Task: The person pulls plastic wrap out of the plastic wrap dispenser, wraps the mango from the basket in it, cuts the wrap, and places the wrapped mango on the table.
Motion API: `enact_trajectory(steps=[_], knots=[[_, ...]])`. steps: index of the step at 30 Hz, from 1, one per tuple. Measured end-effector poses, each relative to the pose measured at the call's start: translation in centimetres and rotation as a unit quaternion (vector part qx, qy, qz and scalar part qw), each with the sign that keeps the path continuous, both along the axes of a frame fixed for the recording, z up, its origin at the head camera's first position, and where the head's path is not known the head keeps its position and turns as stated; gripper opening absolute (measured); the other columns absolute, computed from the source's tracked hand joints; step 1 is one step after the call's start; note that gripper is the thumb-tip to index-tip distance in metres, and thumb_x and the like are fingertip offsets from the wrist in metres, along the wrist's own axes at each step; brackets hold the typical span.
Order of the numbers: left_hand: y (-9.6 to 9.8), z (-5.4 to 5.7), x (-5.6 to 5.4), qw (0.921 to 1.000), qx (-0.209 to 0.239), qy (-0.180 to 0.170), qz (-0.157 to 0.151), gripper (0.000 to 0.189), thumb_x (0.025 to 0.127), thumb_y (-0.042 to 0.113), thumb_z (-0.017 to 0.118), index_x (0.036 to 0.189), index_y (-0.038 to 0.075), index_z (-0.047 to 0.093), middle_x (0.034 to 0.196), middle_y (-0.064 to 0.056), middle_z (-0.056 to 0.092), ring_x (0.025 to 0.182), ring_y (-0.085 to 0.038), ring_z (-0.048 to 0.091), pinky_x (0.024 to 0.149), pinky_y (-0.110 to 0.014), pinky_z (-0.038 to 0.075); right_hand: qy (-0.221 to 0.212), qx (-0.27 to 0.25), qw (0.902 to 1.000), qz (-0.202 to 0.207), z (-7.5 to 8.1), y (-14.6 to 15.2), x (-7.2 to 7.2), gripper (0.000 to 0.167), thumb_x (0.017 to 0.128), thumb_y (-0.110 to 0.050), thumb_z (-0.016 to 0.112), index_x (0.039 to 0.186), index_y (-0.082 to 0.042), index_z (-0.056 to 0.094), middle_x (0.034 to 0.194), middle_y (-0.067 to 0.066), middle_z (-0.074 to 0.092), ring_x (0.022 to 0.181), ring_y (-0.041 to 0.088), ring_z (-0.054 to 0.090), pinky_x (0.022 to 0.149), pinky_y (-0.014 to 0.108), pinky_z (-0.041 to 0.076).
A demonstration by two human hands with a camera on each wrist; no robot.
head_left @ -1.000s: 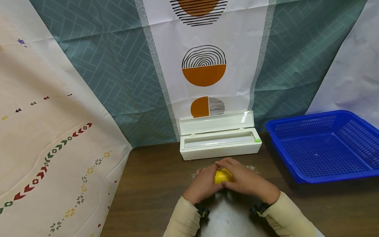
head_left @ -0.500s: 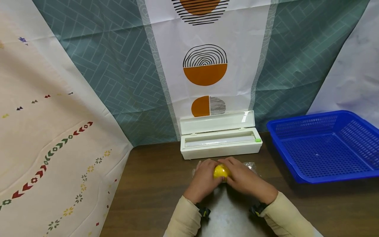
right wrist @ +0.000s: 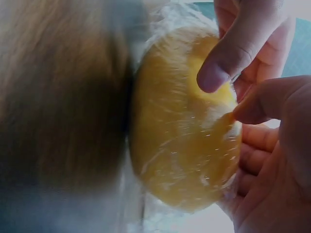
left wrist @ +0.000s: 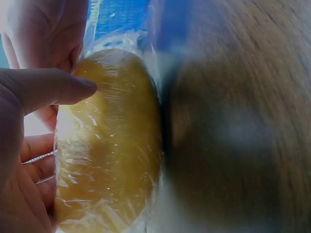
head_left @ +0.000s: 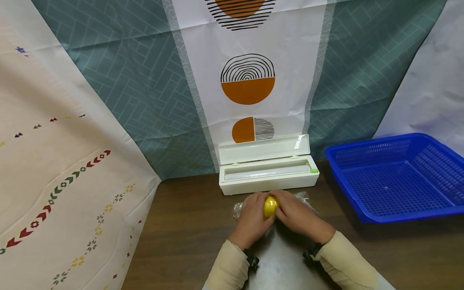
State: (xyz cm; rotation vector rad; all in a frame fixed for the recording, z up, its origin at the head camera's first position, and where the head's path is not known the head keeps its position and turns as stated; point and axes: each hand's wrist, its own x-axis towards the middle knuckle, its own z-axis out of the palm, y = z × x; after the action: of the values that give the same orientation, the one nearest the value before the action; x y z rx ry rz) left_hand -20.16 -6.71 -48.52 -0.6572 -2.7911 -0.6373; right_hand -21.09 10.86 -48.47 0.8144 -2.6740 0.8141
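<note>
A yellow oval item [head_left: 270, 207], smooth and fruit-like, is wrapped in clear cling film; its exact kind I cannot tell. My left hand [head_left: 251, 221] grips its left side, thumb on the near face and fingers behind. On the other side, my right hand [head_left: 297, 213] holds it the same way. In the left wrist view, the film on the yellow item [left wrist: 109, 145] looks wrinkled, and my left thumb [left wrist: 63, 90] presses it. The right wrist view has both thumbs on the yellow item [right wrist: 180, 136]. Crumpled film [head_left: 303, 197] sticks out beyond the hands.
Behind the hands stands a white cling film dispenser [head_left: 268, 183], lid raised, with a roll [head_left: 266, 172] inside. A blue perforated basket [head_left: 357, 197] sits to the right. The wooden table [head_left: 181, 225] has a grey surface [head_left: 277, 266] at its front.
Both hands have shifted their hold slightly around the yellow item, which looks more upright now. More crumpled film shows beyond the hands than a second ago.
</note>
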Motion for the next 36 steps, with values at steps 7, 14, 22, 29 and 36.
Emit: enact_trajectory(steps=[7, 14, 22, 29, 36], knots=[[-0.1, -0.4, -0.5, 0.9992, -0.036, 0.015, 0.007, 0.06, 0.084, 0.029, 0.081, 0.136, 0.014, 0.054, 0.127, -0.001, 0.062, 0.123, -0.022, 0.055, 0.119, -0.047, 0.034, -0.015, -0.035, 0.9991, 0.018, -1.1, 0.4, -1.2, 0.041, 0.096, -0.007, 0.059, 0.136, -0.005, 0.056, 0.13, 0.01, 0.063, 0.112, 0.025, 0.059, 0.093, 0.047, 0.049], [-0.3, -1.1, -1.1, 0.9966, -0.059, 0.053, 0.021, 0.068, 0.08, 0.035, 0.084, 0.138, 0.017, 0.053, 0.126, -0.002, 0.063, 0.121, -0.021, 0.057, 0.112, -0.044, 0.039, -0.025, -0.058, 0.9974, 0.034, -1.8, 0.7, -2.1, 0.038, 0.101, -0.014, 0.058, 0.138, -0.008, 0.056, 0.133, 0.008, 0.063, 0.117, 0.026, 0.057, 0.097, 0.049, 0.047], [-0.2, -1.6, -1.3, 0.9967, -0.072, 0.026, 0.026, 0.073, 0.079, 0.031, 0.086, 0.141, 0.018, 0.049, 0.13, -0.002, 0.061, 0.125, -0.022, 0.055, 0.112, -0.044, 0.038, -0.011, -0.035, 0.9987, 0.036, -1.8, 0.8, -1.7, 0.049, 0.097, -0.026, 0.068, 0.14, -0.01, 0.052, 0.134, 0.006, 0.061, 0.114, 0.024, 0.056, 0.096, 0.048, 0.046], [-0.2, -1.4, -1.0, 0.997, -0.069, 0.033, 0.014, 0.074, 0.076, 0.026, 0.087, 0.14, 0.017, 0.051, 0.127, -0.003, 0.063, 0.122, -0.022, 0.057, 0.111, -0.044, 0.039, -0.01, -0.036, 0.9989, 0.029, -1.7, 0.9, -1.6, 0.048, 0.095, -0.025, 0.071, 0.137, -0.01, 0.056, 0.13, 0.007, 0.063, 0.11, 0.023, 0.057, 0.092, 0.046, 0.047], [0.2, -0.7, -0.4, 0.9941, -0.108, -0.008, -0.004, 0.083, 0.078, 0.03, 0.084, 0.15, 0.012, 0.045, 0.14, -0.006, 0.055, 0.13, -0.025, 0.052, 0.118, -0.046, 0.034, -0.071, -0.042, 0.9963, 0.023, -1.5, 1.6, -1.7, 0.048, 0.096, -0.03, 0.069, 0.138, -0.01, 0.055, 0.13, 0.006, 0.064, 0.11, 0.023, 0.059, 0.091, 0.044, 0.049]])
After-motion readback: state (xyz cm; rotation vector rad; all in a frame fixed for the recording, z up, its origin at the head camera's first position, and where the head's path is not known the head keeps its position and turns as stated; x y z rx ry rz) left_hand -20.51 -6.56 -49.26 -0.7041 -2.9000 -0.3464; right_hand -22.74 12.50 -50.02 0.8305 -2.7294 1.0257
